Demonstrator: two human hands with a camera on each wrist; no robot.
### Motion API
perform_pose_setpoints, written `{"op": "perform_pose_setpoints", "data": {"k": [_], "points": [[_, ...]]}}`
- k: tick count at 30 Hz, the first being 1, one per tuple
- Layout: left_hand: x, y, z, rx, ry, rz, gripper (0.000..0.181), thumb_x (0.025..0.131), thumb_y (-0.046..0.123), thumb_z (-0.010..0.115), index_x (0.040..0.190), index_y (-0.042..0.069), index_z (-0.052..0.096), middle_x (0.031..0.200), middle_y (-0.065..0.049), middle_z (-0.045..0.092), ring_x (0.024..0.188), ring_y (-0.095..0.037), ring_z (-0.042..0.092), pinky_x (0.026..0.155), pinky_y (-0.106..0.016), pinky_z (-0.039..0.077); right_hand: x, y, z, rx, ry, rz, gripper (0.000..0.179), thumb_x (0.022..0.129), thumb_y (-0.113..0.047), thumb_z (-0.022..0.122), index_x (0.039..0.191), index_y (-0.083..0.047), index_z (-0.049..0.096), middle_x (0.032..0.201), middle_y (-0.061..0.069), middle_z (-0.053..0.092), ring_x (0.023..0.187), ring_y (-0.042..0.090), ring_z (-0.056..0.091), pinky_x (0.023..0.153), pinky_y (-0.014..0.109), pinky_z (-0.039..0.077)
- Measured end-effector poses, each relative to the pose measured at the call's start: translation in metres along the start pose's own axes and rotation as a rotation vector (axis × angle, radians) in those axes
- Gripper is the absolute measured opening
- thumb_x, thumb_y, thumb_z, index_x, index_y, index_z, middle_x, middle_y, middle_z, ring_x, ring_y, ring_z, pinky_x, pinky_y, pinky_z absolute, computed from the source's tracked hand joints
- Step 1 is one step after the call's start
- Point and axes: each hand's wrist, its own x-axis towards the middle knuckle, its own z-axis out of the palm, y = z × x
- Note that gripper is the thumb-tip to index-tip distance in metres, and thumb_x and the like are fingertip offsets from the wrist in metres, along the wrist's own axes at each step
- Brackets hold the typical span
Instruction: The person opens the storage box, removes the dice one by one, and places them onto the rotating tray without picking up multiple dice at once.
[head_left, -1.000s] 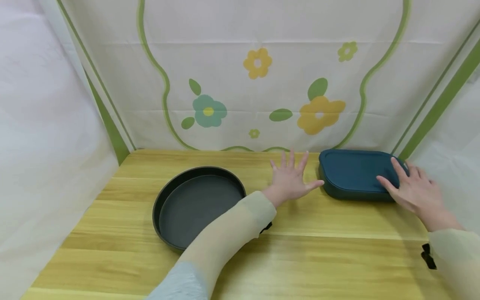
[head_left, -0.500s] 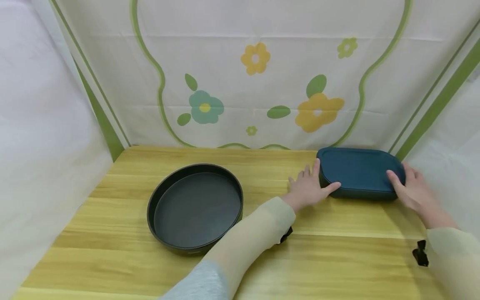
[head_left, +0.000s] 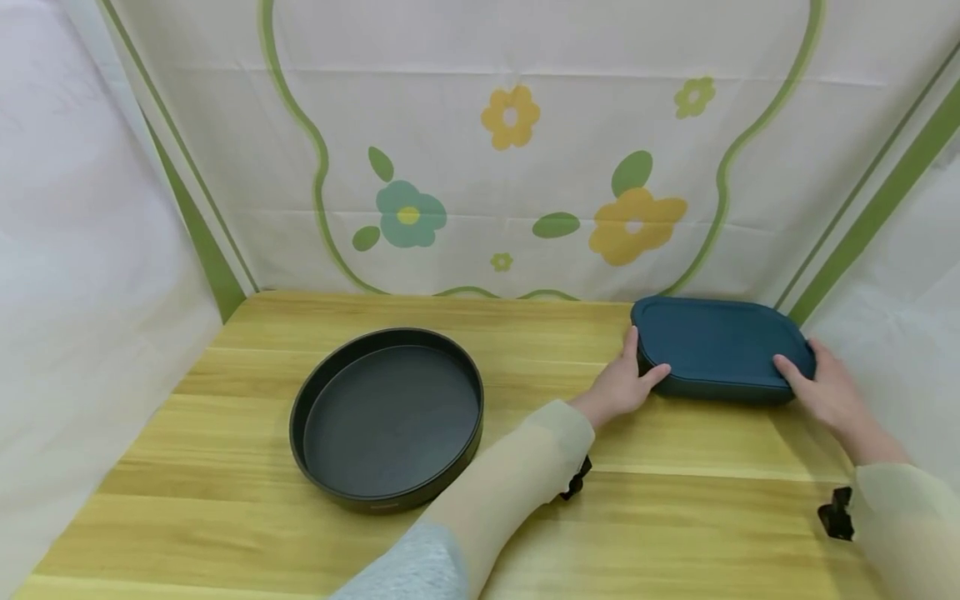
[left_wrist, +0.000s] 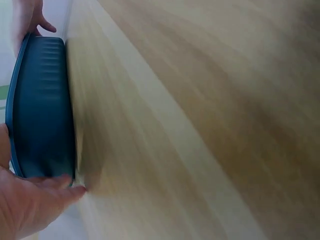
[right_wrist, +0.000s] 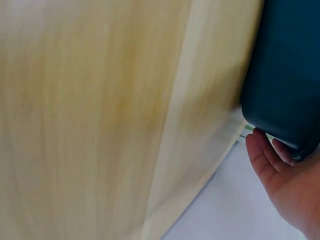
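Note:
A dark blue, rounded box with a flat lid, like a lunch box, sits at the back right of the table. My left hand holds its left end, thumb at the lid's front edge and fingers against the side. At the opposite end, my right hand grips with its thumb over the lid; its fingers are hidden behind the box in the head view. In the left wrist view, the ribbed side of the box stands close to the table. Fingers of the right hand curve round the end in the right wrist view.
A round black pan without a visible handle stands left of centre on the wooden table. White cloth with printed flowers hangs right behind the table, and plain white cloth flanks the left side.
My left hand has moved right from beside the box and taken hold of its left end. The right hand has shifted from the lid to grip the right end. The head view has tilted slightly.

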Motion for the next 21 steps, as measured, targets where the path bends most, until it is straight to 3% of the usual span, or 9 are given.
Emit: {"op": "perform_pose_setpoints", "data": {"k": [1, 4, 7, 11, 16, 21], "points": [[0.001, -0.001, 0.001, -0.005, 0.000, -0.013, 0.083, 0.097, 0.055, 0.045, 0.157, 0.024, -0.003, 0.144, -0.005, 0.048, 0.107, -0.018, 0.063, 0.096, -0.029, 0.043, 0.000, 0.000, 0.000, 0.004, -0.005, 0.011, 0.081, 0.104, -0.040, 0.036, 0.146, 0.018, -0.002, 0.142, 0.050, 0.006, 0.127, 0.066, 0.009, 0.100, 0.071, 0.011], [0.003, -0.003, 0.001, -0.030, 0.015, -0.036, 0.081, 0.098, 0.055, 0.045, 0.157, 0.027, -0.002, 0.137, -0.005, 0.055, 0.096, -0.019, 0.067, 0.092, -0.029, 0.045, -0.002, -0.002, 0.001, 0.013, -0.015, 0.032, 0.084, 0.103, -0.042, 0.038, 0.146, 0.016, -0.003, 0.144, 0.048, 0.004, 0.128, 0.065, 0.008, 0.099, 0.072, 0.012], [0.003, -0.005, 0.001, -0.085, 0.029, -0.063, 0.080, 0.098, 0.054, 0.047, 0.157, 0.030, 0.000, 0.140, -0.004, 0.052, 0.110, -0.019, 0.062, 0.096, -0.031, 0.043, -0.003, -0.005, 0.002, 0.018, -0.016, 0.031, 0.085, 0.102, -0.043, 0.039, 0.147, 0.015, -0.003, 0.145, 0.047, 0.003, 0.129, 0.065, 0.008, 0.098, 0.072, 0.012], [-0.002, -0.006, -0.001, -0.165, 0.049, -0.088, 0.078, 0.098, 0.052, 0.049, 0.157, 0.031, 0.003, 0.153, 0.002, 0.035, 0.131, -0.018, 0.045, 0.104, -0.033, 0.036, -0.006, -0.010, 0.004, 0.033, -0.018, 0.014, 0.084, 0.102, -0.042, 0.040, 0.147, 0.015, -0.003, 0.145, 0.046, 0.002, 0.129, 0.065, 0.007, 0.098, 0.072, 0.012], [-0.008, -0.009, -0.003, -0.249, 0.101, -0.135, 0.075, 0.098, 0.050, 0.050, 0.156, 0.036, 0.005, 0.156, 0.007, 0.027, 0.136, -0.018, 0.038, 0.106, -0.036, 0.033, -0.009, -0.021, 0.007, 0.040, -0.048, 0.004, 0.085, 0.102, -0.042, 0.042, 0.148, 0.014, -0.003, 0.145, 0.046, 0.003, 0.128, 0.066, 0.009, 0.096, 0.073, 0.014], [-0.016, -0.011, -0.008, -0.325, 0.159, -0.189, 0.071, 0.099, 0.046, 0.052, 0.156, 0.039, 0.009, 0.155, 0.005, 0.031, 0.136, -0.020, 0.038, 0.106, -0.039, 0.034, -0.009, -0.030, 0.011, 0.041, -0.066, -0.008, 0.084, 0.102, -0.042, 0.043, 0.149, 0.012, 0.000, 0.143, 0.048, 0.009, 0.125, 0.067, 0.016, 0.092, 0.073, 0.020]]}}
